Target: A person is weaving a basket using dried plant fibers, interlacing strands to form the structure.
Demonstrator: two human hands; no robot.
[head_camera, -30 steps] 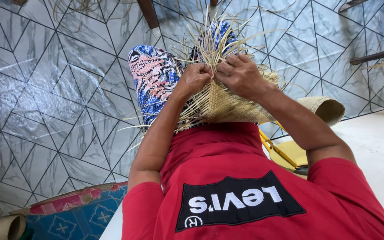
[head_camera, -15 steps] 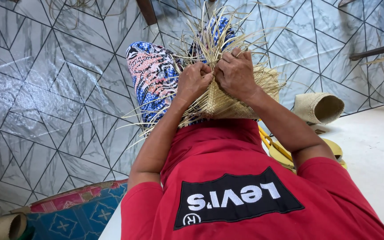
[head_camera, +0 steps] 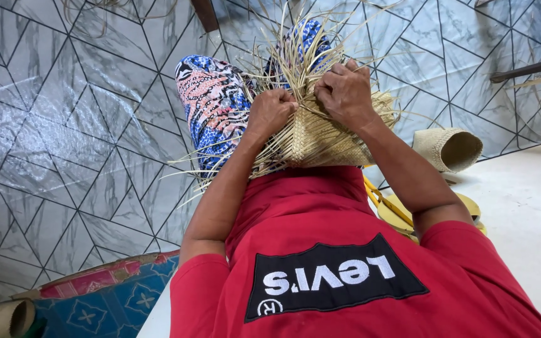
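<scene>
A half-woven straw basket (head_camera: 320, 141) rests on my lap, against my patterned blue and pink trousers (head_camera: 214, 106). Loose straw strands (head_camera: 295, 50) stick up and out from its unfinished edge. My left hand (head_camera: 272, 111) is closed on the strands at the basket's left side. My right hand (head_camera: 347, 94) grips the strands at the top right of the weave. The two hands sit close together, nearly touching. My red shirt (head_camera: 320, 250) fills the lower part of the view.
A finished woven straw cylinder (head_camera: 449, 149) lies on its side to the right. Yellow flat pieces (head_camera: 402, 213) lie under my right arm on a white surface (head_camera: 533, 206). A patterned blue and red mat (head_camera: 95, 294) sits lower left on the grey tiled floor (head_camera: 64, 138).
The basket and both hands sit slightly higher and closer in view. My fingers have shifted along the strands at the weave's edge, still gripping them.
</scene>
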